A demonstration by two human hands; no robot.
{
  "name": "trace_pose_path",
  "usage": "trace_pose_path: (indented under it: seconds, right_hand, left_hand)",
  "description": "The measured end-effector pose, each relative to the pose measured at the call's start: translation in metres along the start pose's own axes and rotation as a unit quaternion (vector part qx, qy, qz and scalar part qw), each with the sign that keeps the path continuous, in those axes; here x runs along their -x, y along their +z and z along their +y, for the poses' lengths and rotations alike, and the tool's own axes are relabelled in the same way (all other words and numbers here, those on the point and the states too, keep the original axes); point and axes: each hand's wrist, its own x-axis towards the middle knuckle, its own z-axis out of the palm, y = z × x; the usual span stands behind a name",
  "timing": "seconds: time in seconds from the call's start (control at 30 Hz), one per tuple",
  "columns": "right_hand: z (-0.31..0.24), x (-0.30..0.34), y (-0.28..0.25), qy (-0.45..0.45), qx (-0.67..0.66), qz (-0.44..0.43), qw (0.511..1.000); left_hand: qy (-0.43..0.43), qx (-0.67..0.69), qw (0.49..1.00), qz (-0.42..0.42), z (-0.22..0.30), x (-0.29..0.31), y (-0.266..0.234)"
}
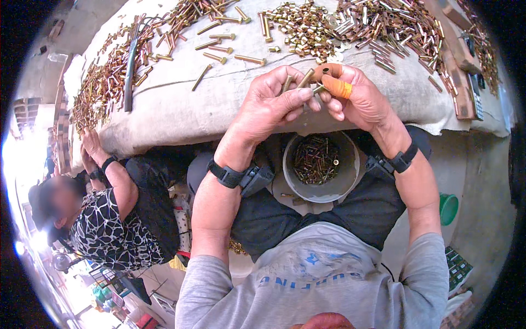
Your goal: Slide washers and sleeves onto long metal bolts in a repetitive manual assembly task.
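Both hands, left (274, 104) and right (353, 96), pinch brass bolts (304, 79) just past the table edge (219, 129), above the bucket (323, 189).

We note several short brass bolts (303, 80) just above frame centre, pinched between left hand (272, 104) and right hand (350, 98). They are gold-coloured, slim, tilted up and to the right, fanned slightly apart. One hollow brass sleeve (325, 71) sits at the upper tip (its dark bore faces us). Lower shanks are hidden behind fingers.
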Motion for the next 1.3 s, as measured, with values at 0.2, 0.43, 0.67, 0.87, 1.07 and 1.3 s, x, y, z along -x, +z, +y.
trace_pose_path:
  seconds: [0.2,0.43,0.67,0.87,1.07,1.3]
  right_hand:
    - [-0.01,0.004,0.017,-0.156,0.438,0.141,0.874]
    - [-0.004,0.004,0.016,-0.172,0.599,0.112,0.774]
    - [0.004,0.004,0.006,-0.202,0.671,0.002,0.714]
    - [-0.002,-0.002,-0.003,-0.129,0.385,0.165,0.899]
    - [0.02,-0.012,0.017,-0.049,0.285,0.102,0.952]
    - [0.005,-0.014,0.006,-0.114,0.319,0.143,0.93]
  left_hand:
    - [-0.011,-0.011,0.998,0.057,0.003,0.005,0.0]
    - [0.021,-0.185,0.982,0.022,0.002,0.004,-0.006]
    - [0.022,-0.187,0.98,-0.058,-0.006,0.004,-0.01]
    - [-0.072,-0.05,0.994,0.065,0.006,0.002,-0.008]
    - [0.02,0.096,0.985,0.144,-0.011,-0.005,0.003]
    - [-0.021,0.085,0.992,0.09,-0.01,-0.001,-0.002]
